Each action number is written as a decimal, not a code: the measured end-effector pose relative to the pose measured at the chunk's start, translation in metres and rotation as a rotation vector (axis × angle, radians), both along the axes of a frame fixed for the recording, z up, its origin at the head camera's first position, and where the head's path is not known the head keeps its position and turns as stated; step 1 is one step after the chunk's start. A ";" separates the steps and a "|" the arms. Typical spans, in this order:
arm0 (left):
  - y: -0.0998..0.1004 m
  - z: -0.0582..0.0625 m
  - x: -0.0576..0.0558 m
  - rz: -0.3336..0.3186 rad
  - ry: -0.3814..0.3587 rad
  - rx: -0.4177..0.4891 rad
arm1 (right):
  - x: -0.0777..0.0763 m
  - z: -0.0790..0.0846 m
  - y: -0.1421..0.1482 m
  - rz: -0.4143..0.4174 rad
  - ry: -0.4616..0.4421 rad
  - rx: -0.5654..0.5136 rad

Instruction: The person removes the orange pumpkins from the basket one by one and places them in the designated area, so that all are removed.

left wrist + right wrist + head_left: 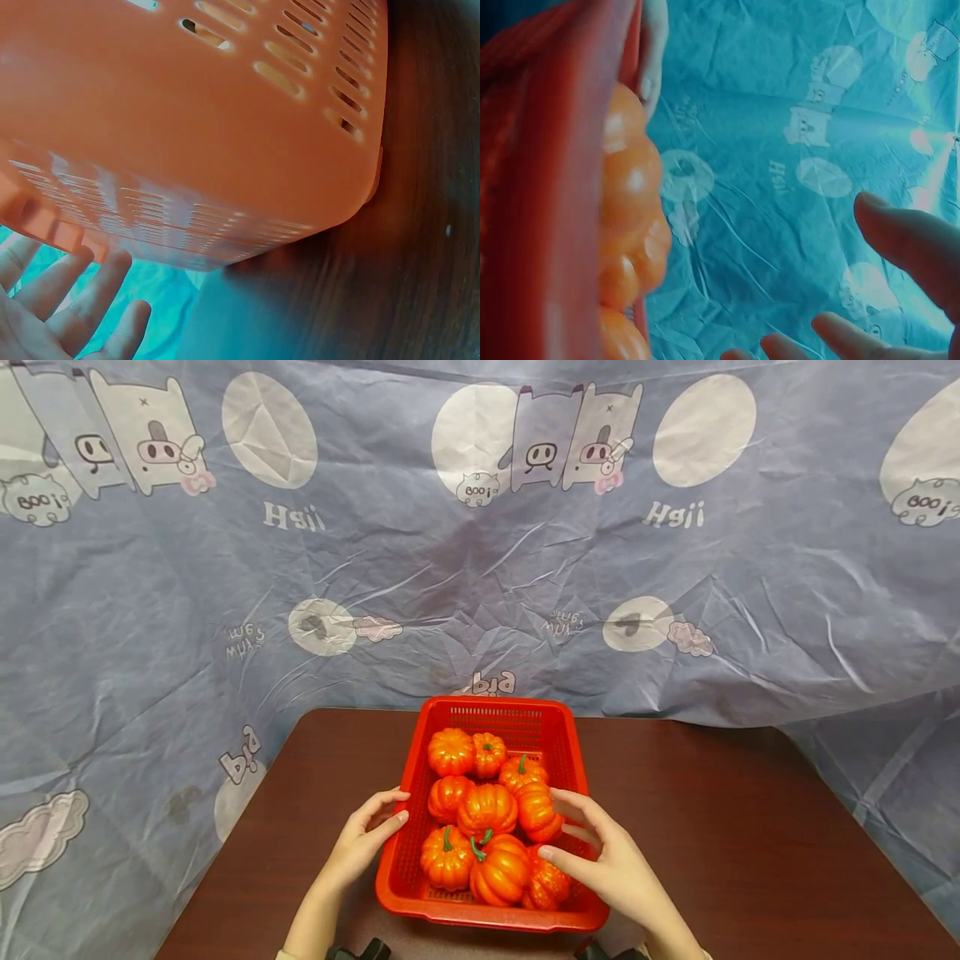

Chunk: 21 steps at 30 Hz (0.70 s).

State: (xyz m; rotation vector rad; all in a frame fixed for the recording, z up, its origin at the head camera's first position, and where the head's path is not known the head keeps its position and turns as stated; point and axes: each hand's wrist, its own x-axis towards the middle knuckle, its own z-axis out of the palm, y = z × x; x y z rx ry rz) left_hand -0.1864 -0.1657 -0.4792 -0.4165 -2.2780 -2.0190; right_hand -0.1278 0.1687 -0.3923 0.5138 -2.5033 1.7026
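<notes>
A red plastic basket (491, 917) with slotted walls holds several small orange pumpkins (487, 810), some with green stems. At its left rim is my left hand (358, 842), the thumb and fingertips right at the edge. In the left wrist view the fingers (101, 300) are spread and fairly straight beside the slotted wall. My right hand (611, 858) hovers over the right rim, its fingers spread around nothing, near a pumpkin (537, 811) on that side. The right wrist view has its thumb (907, 244) well apart from the fingers, with pumpkins (634, 187) showing past the red rim.
The basket stands on a dark brown wooden table (720, 827). Behind and around the table hangs a creased grey-blue cloth (480, 577) with cartoon prints. Black straps or mounts (367, 950) show near the wrists at the bottom edge.
</notes>
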 end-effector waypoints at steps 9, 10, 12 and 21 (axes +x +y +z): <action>-0.001 0.000 0.001 0.003 -0.021 0.008 | -0.006 -0.015 -0.018 0.067 0.024 -0.004; -0.001 0.001 0.001 0.003 -0.023 0.011 | -0.007 -0.015 -0.019 0.074 0.021 -0.006; -0.001 0.000 0.001 0.003 -0.028 0.016 | -0.007 -0.016 -0.022 0.080 0.007 -0.005; -0.002 -0.004 -0.002 -0.008 -0.010 0.005 | -0.013 -0.027 -0.028 0.056 -0.030 0.083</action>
